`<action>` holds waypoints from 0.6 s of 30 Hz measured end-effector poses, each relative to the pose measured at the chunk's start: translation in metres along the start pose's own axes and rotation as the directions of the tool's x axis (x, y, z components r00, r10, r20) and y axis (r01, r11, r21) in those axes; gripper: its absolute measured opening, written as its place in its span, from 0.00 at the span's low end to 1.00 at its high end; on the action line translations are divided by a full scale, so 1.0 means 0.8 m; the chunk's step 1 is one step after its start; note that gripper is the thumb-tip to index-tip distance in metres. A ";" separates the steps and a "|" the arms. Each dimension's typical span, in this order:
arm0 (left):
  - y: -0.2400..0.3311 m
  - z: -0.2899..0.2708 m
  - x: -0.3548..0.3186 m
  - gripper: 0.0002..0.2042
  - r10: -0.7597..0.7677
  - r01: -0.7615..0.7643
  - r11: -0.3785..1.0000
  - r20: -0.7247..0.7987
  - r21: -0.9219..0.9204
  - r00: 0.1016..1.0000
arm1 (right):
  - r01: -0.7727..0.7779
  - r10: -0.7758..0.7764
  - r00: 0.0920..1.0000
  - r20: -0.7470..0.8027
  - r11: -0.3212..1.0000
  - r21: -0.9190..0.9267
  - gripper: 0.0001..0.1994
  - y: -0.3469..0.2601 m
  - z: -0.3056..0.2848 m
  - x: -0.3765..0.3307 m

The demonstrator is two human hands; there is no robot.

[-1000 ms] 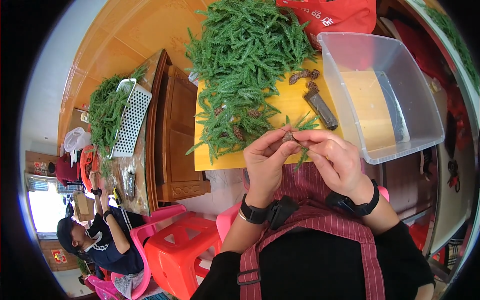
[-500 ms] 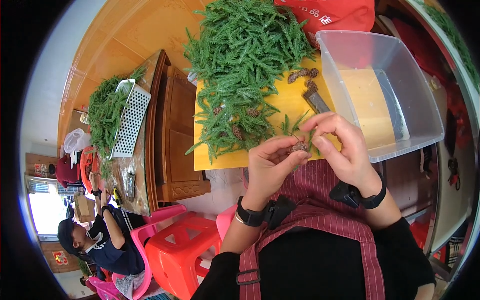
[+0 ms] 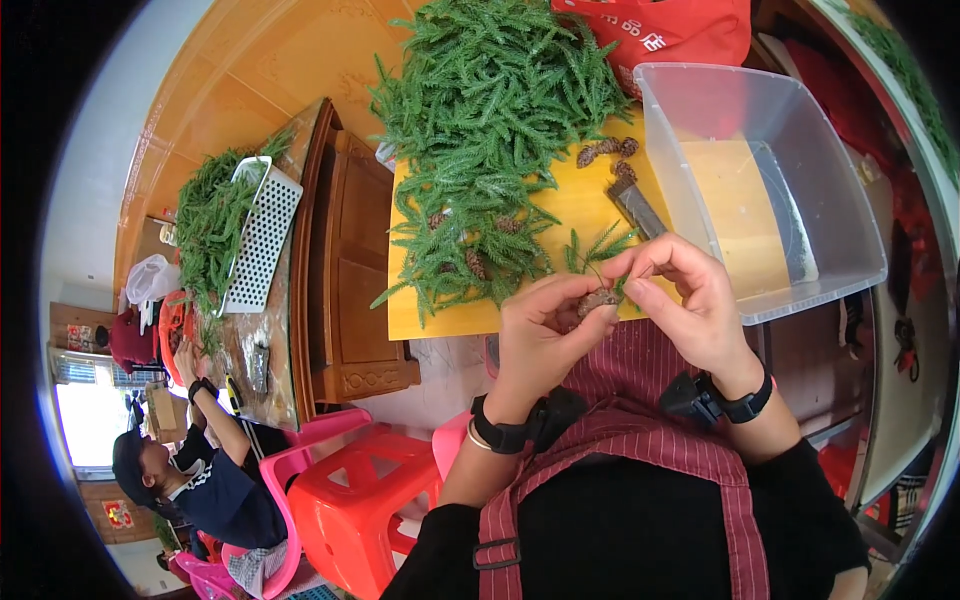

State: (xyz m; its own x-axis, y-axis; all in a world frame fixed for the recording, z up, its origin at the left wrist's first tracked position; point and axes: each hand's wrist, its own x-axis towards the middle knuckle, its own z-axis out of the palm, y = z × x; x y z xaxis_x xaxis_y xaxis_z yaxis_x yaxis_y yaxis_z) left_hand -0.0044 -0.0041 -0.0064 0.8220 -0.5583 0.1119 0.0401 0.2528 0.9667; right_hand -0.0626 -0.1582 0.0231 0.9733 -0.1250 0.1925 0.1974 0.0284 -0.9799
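Over the near edge of the yellow table, my left hand [image 3: 545, 335] pinches a small brown pine cone [image 3: 597, 300] between thumb and fingertips. My right hand [image 3: 690, 305] is closed close beside it, thumb against forefinger, on a thin dark strand that seems to run to the cone. Whether the strand is wire or stem I cannot tell. A small green sprig [image 3: 598, 245] lies just beyond my fingertips, partly hidden by them. Past my right hand rests a dark bundle of thin strands [image 3: 640, 208], with loose pine cones [image 3: 607, 148] beyond it.
Green artificial fir branches [image 3: 490, 100] pile across the yellow table [image 3: 405, 318], several cones among them. A clear plastic bin [image 3: 860, 230] stands right, a red bag [image 3: 690, 35] behind it. Left are a red stool [image 3: 365, 500], a white basket [image 3: 265, 240] and a seated co-worker [image 3: 215, 495].
My right hand has shifted slightly toward the cone, its fingers more tightly pinched. The left hand still holds the cone. The co-worker's arm has moved a little.
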 end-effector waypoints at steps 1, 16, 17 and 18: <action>-0.002 -0.002 0.000 0.10 0.036 -0.035 0.994 -0.007 0.099 0.999 | 0.017 -0.017 1.000 -0.004 0.999 -0.028 0.02 -0.001 0.000 0.001; 0.007 0.000 -0.003 0.09 0.108 -0.105 0.966 0.000 0.238 0.994 | -0.097 0.101 0.995 -0.009 0.978 0.185 0.09 0.003 0.006 0.009; 0.008 0.001 -0.003 0.09 0.090 -0.093 0.974 0.020 0.208 0.996 | -0.163 0.158 0.987 0.041 0.961 0.222 0.11 0.004 0.006 0.009; 0.009 0.001 -0.004 0.09 0.090 -0.092 0.973 0.020 0.209 0.996 | -0.163 0.158 0.987 0.042 0.961 0.223 0.11 0.005 0.008 0.010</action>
State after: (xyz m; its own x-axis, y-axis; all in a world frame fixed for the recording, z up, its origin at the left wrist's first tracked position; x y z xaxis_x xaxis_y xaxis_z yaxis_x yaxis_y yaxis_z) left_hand -0.0073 -0.0014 0.0004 0.8111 -0.5486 0.2031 -0.1559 0.1320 0.9789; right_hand -0.0537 -0.1528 0.0210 0.9963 -0.0774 0.0375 0.0571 0.2692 -0.9614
